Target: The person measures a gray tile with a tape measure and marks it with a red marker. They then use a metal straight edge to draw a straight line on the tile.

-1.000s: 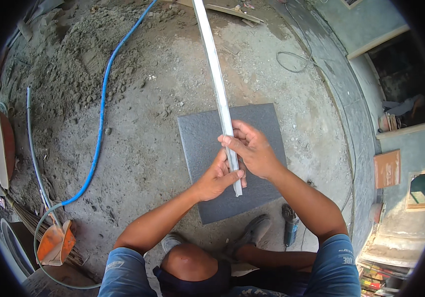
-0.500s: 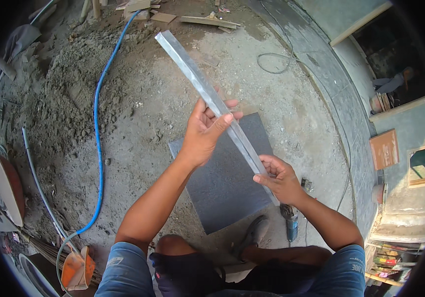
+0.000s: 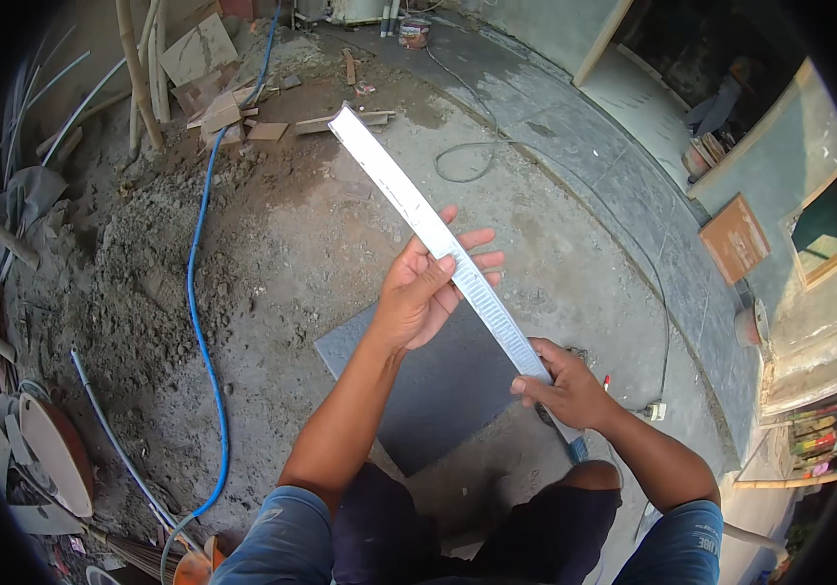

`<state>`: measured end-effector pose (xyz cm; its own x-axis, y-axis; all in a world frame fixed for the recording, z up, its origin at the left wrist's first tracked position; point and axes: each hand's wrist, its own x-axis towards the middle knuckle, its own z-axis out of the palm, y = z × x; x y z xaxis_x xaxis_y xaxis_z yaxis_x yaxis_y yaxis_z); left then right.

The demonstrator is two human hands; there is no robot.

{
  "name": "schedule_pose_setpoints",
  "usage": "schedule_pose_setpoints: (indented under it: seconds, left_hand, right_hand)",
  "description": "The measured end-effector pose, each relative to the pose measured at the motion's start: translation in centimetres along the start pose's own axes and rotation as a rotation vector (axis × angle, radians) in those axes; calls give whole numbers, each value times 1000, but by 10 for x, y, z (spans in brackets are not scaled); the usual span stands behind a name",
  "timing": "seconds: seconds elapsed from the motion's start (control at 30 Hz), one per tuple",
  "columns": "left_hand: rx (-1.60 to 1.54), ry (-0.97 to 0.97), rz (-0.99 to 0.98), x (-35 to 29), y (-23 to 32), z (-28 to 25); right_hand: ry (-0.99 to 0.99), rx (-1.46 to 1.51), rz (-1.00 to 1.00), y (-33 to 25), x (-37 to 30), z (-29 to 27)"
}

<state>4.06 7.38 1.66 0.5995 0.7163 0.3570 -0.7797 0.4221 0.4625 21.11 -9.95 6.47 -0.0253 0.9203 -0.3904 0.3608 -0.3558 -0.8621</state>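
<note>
A long silvery metal channel [image 3: 389, 180] slants across the middle, its far end up and to the left. A ribbed strip shows along the nearer half of its face. My left hand [image 3: 423, 292] grips it around mid-length, thumb on top and other fingers spread beneath. Close to the lower end, my right hand [image 3: 567, 388] pinches it between thumb and fingers. Below the channel, a dark grey square tile [image 3: 448, 390] lies on the ground, partly covered by my left forearm. Beside my right hand, a blue-bodied tool [image 3: 577, 450] is mostly hidden.
A blue hose [image 3: 209, 322] runs along the rubble at left. Broken boards [image 3: 223, 112] and poles lie at far left. A black cable [image 3: 667, 331] curves down the right to a socket [image 3: 655, 411]. Someone stands in the dark doorway [image 3: 721, 97]. An orange container [image 3: 194, 565] sits lower left.
The channel has turned so its ribbed, brighter face shows. Both hands keep their grip and sit slightly lower in view. My view has shifted, and my legs have moved, now covering the tile's near side.
</note>
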Motion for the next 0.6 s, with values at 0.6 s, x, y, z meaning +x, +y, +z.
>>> schedule_pose_setpoints:
  seconds: [0.6]
  left_hand:
    - [106,580,-93,77,-86,37]
  right_hand:
    - [-127,1236,-186,-41,-44,-35]
